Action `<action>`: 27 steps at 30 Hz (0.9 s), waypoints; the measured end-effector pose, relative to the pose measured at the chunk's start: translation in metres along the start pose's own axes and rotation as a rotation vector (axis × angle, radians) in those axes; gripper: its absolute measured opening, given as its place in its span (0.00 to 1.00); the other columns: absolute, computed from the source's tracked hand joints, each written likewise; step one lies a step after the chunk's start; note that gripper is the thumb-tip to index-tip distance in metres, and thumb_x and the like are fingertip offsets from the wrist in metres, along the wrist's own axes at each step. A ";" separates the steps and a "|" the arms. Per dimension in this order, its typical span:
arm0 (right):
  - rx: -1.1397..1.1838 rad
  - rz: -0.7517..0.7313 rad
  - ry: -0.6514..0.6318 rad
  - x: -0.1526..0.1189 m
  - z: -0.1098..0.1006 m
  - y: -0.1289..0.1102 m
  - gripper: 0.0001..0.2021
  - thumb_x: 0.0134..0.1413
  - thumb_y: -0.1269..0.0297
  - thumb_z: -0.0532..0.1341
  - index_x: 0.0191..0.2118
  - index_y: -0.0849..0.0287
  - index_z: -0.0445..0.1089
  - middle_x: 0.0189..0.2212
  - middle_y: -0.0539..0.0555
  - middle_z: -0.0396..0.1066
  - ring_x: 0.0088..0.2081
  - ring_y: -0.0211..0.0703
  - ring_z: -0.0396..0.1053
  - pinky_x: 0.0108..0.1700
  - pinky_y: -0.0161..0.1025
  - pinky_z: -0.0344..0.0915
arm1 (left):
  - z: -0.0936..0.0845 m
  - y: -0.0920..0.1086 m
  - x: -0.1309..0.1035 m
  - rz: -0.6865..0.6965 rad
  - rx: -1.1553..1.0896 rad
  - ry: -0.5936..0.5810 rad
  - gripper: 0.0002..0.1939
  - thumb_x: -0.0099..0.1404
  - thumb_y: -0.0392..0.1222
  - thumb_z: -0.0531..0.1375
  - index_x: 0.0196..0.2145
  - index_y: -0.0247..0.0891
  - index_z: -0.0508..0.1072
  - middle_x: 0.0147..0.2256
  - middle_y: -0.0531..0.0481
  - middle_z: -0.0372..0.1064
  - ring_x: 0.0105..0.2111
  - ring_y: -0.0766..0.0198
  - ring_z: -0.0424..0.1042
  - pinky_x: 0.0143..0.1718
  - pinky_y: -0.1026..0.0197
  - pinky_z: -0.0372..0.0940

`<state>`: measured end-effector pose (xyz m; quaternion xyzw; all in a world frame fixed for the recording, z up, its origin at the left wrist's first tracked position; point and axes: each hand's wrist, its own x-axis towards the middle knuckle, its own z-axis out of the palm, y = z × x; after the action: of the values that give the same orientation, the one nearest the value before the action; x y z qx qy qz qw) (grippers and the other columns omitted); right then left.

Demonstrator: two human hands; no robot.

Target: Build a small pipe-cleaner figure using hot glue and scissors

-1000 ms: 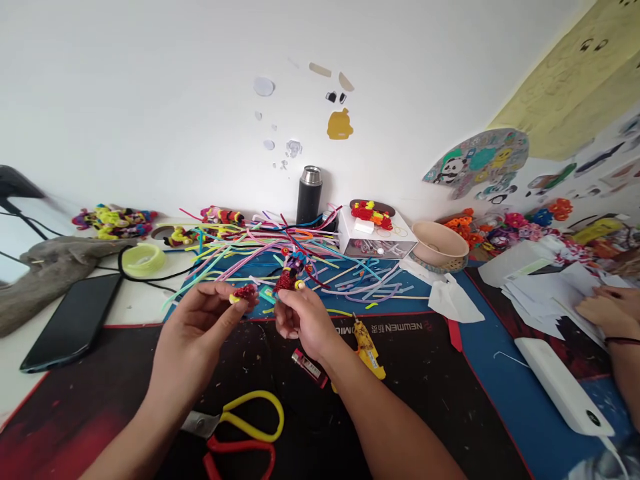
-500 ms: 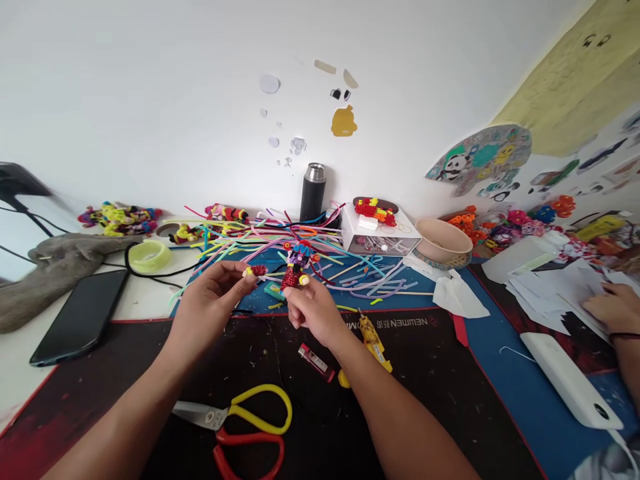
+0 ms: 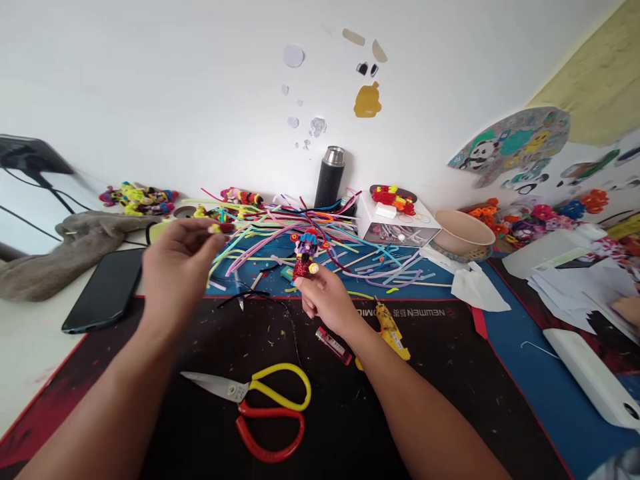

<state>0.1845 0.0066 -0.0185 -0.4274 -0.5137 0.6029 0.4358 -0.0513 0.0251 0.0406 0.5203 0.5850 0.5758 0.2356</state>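
My right hand [image 3: 327, 300] pinches a small pipe-cleaner doll [image 3: 303, 267] by its lower end. The doll has a sparkly red body, a blue and red top and a round pale yellow piece at its side. My left hand [image 3: 175, 267], slightly blurred, is off to the left, closed at the fingertips on a short red pipe-cleaner piece with a yellow end [image 3: 221, 229]. The two pieces are apart. Below the hands, scissors [image 3: 245, 390] with one yellow and one red handle lie on the black mat [image 3: 210, 440].
Loose pipe cleaners [image 3: 260, 240] spread behind the hands. Near my right forearm lie a red lighter [image 3: 333, 345] and a yellow glue gun [image 3: 393, 330]. A phone [image 3: 103, 290] is at left. A flask [image 3: 330, 179], a box [image 3: 400, 227] and a bowl [image 3: 464, 230] stand behind. A person's hand [image 3: 627, 310] shows at right.
My left hand has moved left and up with the red and yellow piece, away from the doll. My right hand still holds the doll. The view has shifted.
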 end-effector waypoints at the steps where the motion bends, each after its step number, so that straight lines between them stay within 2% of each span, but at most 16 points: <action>1: -0.007 -0.002 -0.015 -0.001 0.002 0.001 0.14 0.59 0.51 0.67 0.36 0.52 0.64 0.16 0.37 0.58 0.15 0.35 0.59 0.21 0.35 0.53 | 0.006 0.004 -0.007 -0.021 0.001 -0.017 0.14 0.63 0.48 0.69 0.42 0.40 0.75 0.38 0.48 0.83 0.41 0.52 0.83 0.48 0.50 0.78; 5: -0.019 -0.017 -0.023 -0.002 0.005 0.001 0.13 0.59 0.51 0.66 0.35 0.52 0.64 0.16 0.37 0.58 0.14 0.34 0.59 0.20 0.35 0.52 | 0.019 0.003 -0.020 -0.012 0.032 -0.136 0.16 0.64 0.50 0.69 0.45 0.40 0.80 0.37 0.50 0.83 0.40 0.54 0.82 0.46 0.53 0.75; 12: -0.046 -0.024 -0.018 -0.003 0.004 0.003 0.14 0.61 0.51 0.67 0.36 0.53 0.65 0.17 0.37 0.59 0.14 0.34 0.59 0.20 0.35 0.53 | 0.021 -0.012 -0.018 0.023 0.017 -0.217 0.15 0.65 0.53 0.69 0.43 0.41 0.80 0.41 0.45 0.85 0.41 0.53 0.83 0.46 0.54 0.75; 20: -0.040 -0.041 -0.016 -0.004 0.006 0.005 0.14 0.61 0.51 0.67 0.36 0.53 0.65 0.17 0.37 0.57 0.14 0.34 0.58 0.19 0.35 0.52 | 0.024 0.000 -0.031 0.080 0.155 -0.306 0.11 0.67 0.54 0.66 0.40 0.45 0.80 0.38 0.48 0.85 0.39 0.52 0.82 0.44 0.55 0.75; 27: -0.041 -0.037 -0.024 -0.005 0.007 0.003 0.13 0.61 0.51 0.67 0.37 0.53 0.66 0.17 0.37 0.58 0.14 0.34 0.57 0.19 0.35 0.49 | 0.025 0.000 -0.034 0.106 0.176 -0.353 0.12 0.67 0.54 0.66 0.41 0.45 0.80 0.39 0.48 0.85 0.39 0.52 0.82 0.44 0.55 0.74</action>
<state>0.1788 -0.0006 -0.0206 -0.4193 -0.5390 0.5892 0.4318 -0.0176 0.0059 0.0239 0.6617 0.5547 0.4338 0.2574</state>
